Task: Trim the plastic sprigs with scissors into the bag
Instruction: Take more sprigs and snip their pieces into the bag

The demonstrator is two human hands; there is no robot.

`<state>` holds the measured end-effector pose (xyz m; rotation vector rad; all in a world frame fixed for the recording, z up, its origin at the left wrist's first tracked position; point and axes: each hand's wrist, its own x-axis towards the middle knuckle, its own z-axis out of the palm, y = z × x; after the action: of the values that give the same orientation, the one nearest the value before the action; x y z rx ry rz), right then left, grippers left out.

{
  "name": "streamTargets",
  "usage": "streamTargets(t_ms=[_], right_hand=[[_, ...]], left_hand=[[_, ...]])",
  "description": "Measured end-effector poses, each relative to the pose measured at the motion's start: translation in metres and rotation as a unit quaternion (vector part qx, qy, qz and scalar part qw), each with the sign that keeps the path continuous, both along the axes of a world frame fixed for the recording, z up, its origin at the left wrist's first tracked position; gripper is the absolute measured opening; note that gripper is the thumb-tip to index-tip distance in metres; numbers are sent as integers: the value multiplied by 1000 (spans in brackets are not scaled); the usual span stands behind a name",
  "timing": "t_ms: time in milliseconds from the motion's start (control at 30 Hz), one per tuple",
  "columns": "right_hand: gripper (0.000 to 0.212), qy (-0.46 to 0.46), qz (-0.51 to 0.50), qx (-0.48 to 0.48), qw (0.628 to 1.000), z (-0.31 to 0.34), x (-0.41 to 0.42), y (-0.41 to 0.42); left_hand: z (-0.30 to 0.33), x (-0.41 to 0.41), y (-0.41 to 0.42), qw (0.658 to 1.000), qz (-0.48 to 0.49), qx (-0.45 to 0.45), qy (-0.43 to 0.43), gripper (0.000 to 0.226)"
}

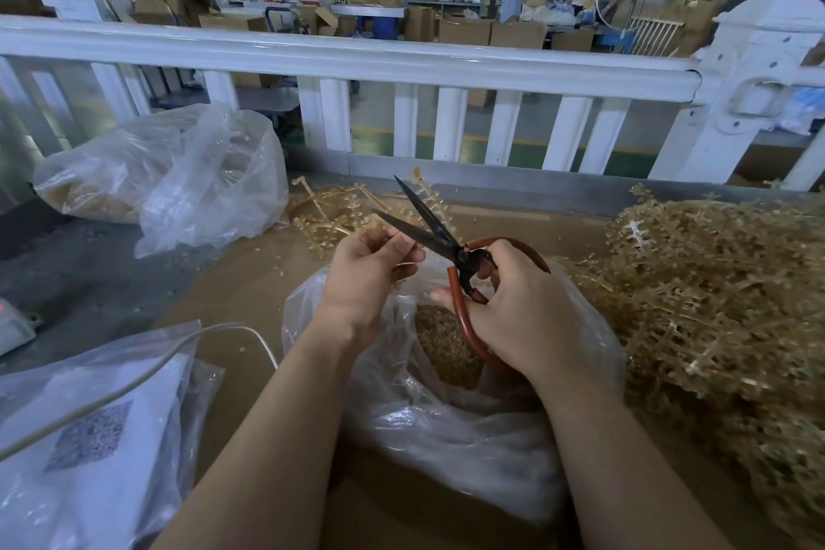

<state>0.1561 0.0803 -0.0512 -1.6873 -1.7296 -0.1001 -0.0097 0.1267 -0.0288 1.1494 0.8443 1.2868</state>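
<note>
Left hand (370, 277) fingers hide a pinched sprig (379, 232); right hand (513, 308) grips open scissors (439, 232).

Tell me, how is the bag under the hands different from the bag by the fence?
The bag under the hands sits open right below the scissors, and loose tan bits show inside. The bag by the fence lies off to the left, slumped on its side, and nobody is touching it. Both are clear crinkly plastic with tan stuff inside.

open scissors (428, 223), sprig (379, 232), bag (446, 393)
</note>
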Motion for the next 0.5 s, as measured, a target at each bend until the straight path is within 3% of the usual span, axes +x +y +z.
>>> streamTargets(t_ms=[233, 400, 500], right_hand=[[62, -32, -17, 0, 999, 1, 0, 1], [60, -38, -20, -5, 999, 0, 1, 2], [59, -42, -20, -6, 999, 0, 1, 2]], left_hand=[[0, -5, 1, 996, -53, -53, -56, 19], [-1, -7, 1, 991, -92, -57, -82, 37], [-1, -7, 1, 989, -92, -65, -95, 19]])
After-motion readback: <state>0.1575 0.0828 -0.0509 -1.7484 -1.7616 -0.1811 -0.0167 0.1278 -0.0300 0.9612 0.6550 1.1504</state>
